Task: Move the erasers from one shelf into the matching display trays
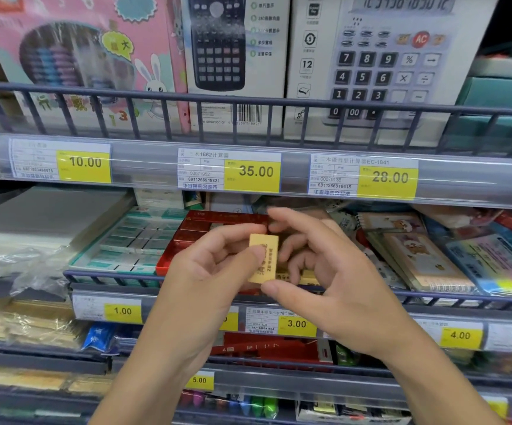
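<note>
A yellow eraser (264, 256) with printed writing stands upright between my hands, in front of the middle shelf. My left hand (214, 265) pinches it with thumb and curled fingers. My right hand (319, 271) touches its lower end with the thumb, the fingers spread over it. Behind them lies a red display tray (187, 237) with dividers; more yellow erasers (308, 276) show under my right fingers. To its left sits a teal tray (132, 240) filled with white and green erasers.
A wire rail (110, 276) fronts the middle shelf, with price tags below it. Small notebooks (417, 259) and sticky flags (500, 271) lie to the right. Clear plastic wrap (12, 259) lies at the left. Boxed calculators (386, 62) stand on the shelf above.
</note>
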The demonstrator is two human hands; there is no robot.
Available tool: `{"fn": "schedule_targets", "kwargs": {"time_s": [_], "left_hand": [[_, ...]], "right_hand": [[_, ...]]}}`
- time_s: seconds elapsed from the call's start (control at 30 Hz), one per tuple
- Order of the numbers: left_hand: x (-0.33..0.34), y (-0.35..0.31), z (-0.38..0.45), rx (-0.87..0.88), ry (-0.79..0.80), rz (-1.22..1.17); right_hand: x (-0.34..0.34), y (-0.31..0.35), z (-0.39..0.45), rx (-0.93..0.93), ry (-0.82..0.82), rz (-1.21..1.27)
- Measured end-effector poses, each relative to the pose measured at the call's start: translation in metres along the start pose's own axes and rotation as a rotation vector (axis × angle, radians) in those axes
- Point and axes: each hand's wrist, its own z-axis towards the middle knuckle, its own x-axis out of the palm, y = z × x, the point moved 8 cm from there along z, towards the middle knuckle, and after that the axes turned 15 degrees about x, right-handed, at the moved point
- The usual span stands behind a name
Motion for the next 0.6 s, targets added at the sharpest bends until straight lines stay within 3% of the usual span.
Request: {"fn": "schedule_targets", "kwargs": {"time_s": [0.1,0.23,0.33,0.43,0.6], "left_hand": [[0.003,0.001,0.000,-0.013,0.030,-0.010],[0.005,0.005,-0.001,-0.046,0.099,0.006],[0.004,0.003,0.000,-0.019,0.114,0.049],[0.002,0.000,0.002,0.018,0.119,0.092],[-0.002,-0.004,0.004,0.072,0.107,0.189]], "right_hand": [[-0.001,0.005,0.000,-0.047,0.029,-0.001],[-0.002,-0.001,-0.001,-0.012,-0.069,0.030],[-0.003,0.000,-0.004,-0.033,-0.028,0.054],[-0.010,0.005,-0.004,-0.093,-0.004,-0.040],[-0.028,0.006,-0.001,-0.090,-0.098,-0.178]]}}
